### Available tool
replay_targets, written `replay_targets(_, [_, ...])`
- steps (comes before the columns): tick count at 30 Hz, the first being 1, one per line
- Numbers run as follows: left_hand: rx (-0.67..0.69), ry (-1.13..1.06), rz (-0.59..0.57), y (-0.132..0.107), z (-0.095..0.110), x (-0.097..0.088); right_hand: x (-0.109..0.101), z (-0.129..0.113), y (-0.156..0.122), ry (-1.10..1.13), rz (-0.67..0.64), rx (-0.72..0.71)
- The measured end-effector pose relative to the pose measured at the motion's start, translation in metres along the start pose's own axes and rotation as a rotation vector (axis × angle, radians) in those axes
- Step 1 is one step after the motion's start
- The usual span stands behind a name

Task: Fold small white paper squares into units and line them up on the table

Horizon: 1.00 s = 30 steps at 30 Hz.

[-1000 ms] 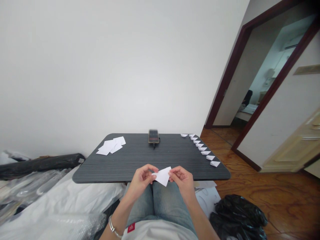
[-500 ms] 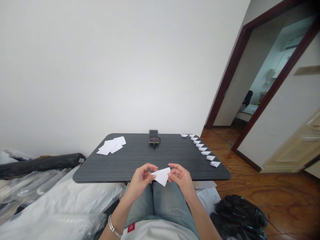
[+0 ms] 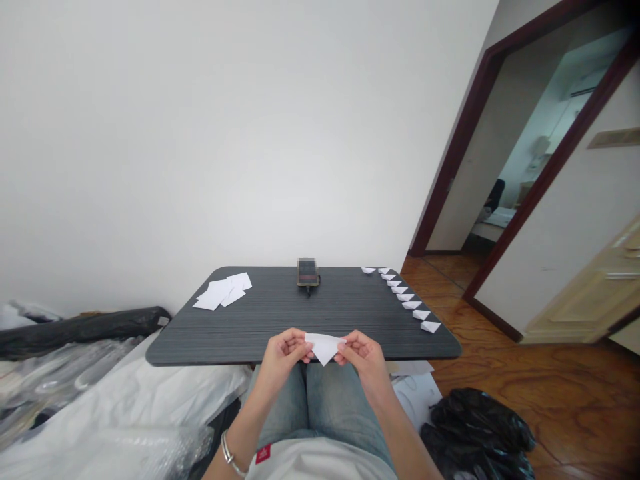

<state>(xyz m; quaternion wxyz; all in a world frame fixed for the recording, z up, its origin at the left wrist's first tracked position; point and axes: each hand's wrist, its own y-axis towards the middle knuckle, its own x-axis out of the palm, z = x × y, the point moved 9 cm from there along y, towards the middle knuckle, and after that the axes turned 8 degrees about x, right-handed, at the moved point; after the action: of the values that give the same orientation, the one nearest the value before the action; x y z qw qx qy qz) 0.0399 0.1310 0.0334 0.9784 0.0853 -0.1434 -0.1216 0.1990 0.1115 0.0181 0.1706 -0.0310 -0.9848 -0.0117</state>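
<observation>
- Paper triangle (image 3: 324, 348) held just above the desk's (image 3: 260, 327) near edge, tip pointing toward the body, long edge running left to right
- Left hand (image 3: 284, 353) and right hand (image 3: 364, 355) pinch its two ends, each grip closed narrow on the paper
- Fingers (image 3: 306, 352) hide both outer corners
- Blurred phone (image 3: 307, 272) at the far edge, hard to make out

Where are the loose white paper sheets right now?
In the head view, the loose white paper sheets lie toward the far left corner of the dark table, to the left of the phone at its far edge.
</observation>
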Motion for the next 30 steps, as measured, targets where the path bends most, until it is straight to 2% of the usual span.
replay_targets(7, [-0.03, -0.028, 0.002, -0.001, 0.002, 0.0, 0.0, 0.001, 0.0, 0.039, -0.009, 0.012])
replay_targets(15, [0.028, -0.013, -0.044, -0.003, 0.007, 0.006, 0.011, 0.001, -0.002, 0.072, -0.095, 0.048])
replay_targets(20, [0.059, 0.031, -0.055, -0.004, 0.014, 0.011, 0.009, 0.001, -0.004, 0.06, -0.063, 0.051])
replay_targets(24, [0.014, 0.056, -0.066, -0.005, 0.01, 0.014, 0.008, -0.001, -0.005, 0.032, -0.036, 0.028])
replay_targets(30, [0.0, 0.039, -0.019, -0.002, 0.001, 0.006, 0.01, -0.002, -0.006, 0.015, -0.027, -0.004])
